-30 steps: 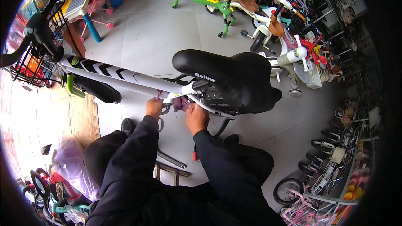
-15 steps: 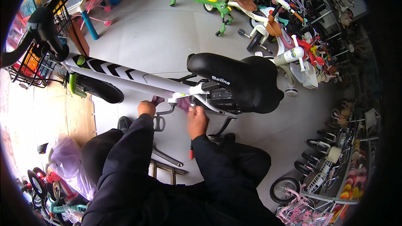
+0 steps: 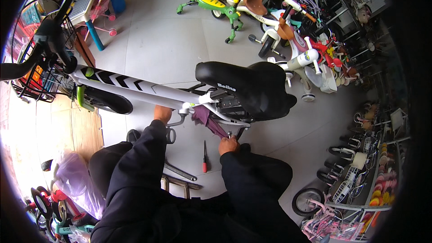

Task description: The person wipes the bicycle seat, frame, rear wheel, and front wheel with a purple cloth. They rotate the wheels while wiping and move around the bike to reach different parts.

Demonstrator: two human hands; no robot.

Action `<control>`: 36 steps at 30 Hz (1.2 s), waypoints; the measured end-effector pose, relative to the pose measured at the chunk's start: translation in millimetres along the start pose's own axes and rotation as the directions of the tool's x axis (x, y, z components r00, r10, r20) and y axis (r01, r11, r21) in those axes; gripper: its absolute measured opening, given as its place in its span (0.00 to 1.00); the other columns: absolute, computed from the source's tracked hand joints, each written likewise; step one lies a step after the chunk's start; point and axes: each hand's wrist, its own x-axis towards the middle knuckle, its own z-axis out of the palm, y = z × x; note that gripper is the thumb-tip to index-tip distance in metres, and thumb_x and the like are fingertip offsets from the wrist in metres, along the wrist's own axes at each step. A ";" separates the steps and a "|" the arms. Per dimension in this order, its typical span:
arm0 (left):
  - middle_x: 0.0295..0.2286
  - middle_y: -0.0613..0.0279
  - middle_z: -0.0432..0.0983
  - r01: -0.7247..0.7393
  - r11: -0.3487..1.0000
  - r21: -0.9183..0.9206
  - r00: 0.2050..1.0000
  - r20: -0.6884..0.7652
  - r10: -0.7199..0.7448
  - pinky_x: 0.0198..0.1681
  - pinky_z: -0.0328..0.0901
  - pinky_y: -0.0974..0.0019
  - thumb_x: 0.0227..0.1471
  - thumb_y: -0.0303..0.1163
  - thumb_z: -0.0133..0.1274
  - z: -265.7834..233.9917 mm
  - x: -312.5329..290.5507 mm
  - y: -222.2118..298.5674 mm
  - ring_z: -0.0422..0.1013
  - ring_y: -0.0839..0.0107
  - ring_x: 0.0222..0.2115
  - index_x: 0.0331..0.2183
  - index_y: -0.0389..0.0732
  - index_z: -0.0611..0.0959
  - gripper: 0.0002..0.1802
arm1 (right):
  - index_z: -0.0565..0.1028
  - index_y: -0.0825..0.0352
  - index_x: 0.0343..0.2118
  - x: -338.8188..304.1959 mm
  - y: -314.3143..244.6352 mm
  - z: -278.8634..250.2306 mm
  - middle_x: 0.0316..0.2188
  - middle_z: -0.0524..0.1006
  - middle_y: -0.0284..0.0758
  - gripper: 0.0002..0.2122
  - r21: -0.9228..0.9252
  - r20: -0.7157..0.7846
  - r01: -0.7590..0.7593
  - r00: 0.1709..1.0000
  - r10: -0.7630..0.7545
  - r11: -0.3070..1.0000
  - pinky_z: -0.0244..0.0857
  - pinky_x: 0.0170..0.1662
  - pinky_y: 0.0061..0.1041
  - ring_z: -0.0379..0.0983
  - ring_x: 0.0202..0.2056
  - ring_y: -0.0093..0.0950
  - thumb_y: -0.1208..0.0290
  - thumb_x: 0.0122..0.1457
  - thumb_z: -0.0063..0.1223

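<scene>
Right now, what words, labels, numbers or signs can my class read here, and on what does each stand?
I won't copy wording, only place it.
Black saddle: one pale word on its side.
White trike with brown seat: small dark lettering on its frame.
Teal frame, lower left: lettering, small and blurred.
Green mark on the bicycle: too small to read.

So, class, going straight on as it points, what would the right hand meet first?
Past its purple cloth, the right hand would probably meet the white rear frame tube; depth is unclear.
</scene>
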 end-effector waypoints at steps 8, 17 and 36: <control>0.32 0.47 0.84 0.279 0.945 0.168 0.917 -0.340 -0.210 0.45 0.73 0.51 0.53 0.37 0.55 1.8 -74.0 32.5 0.80 0.47 0.37 0.32 0.39 0.88 0.13 | 0.79 0.66 0.33 -21.1 19.6 -9.1 0.38 0.80 0.48 0.10 0.202 -0.455 0.295 0.873 -0.177 0.934 0.71 0.43 0.46 0.77 0.41 0.49 0.65 0.60 0.50; 0.55 0.62 0.75 -0.396 0.894 -0.208 0.736 0.510 0.445 0.57 0.69 0.61 0.60 0.40 0.60 57.2 -154.4 101.9 0.70 0.67 0.56 0.58 0.42 0.76 0.28 | 0.67 0.61 0.27 -102.6 -24.4 -198.9 0.20 0.63 0.24 0.07 0.996 -0.013 0.054 0.859 -0.511 0.066 0.53 0.19 0.20 0.60 0.16 0.17 0.74 0.63 0.48; 0.35 0.55 0.82 -0.189 0.907 -0.375 0.982 -0.083 0.170 0.50 0.71 0.61 0.60 0.26 0.53 91.2 -101.2 65.9 0.78 0.60 0.40 0.39 0.34 0.84 0.09 | 0.76 0.71 0.37 -96.5 17.0 -208.3 0.23 0.71 0.29 0.15 0.811 0.024 0.394 0.716 -0.697 0.433 0.64 0.33 0.24 0.64 0.27 0.17 0.61 0.71 0.52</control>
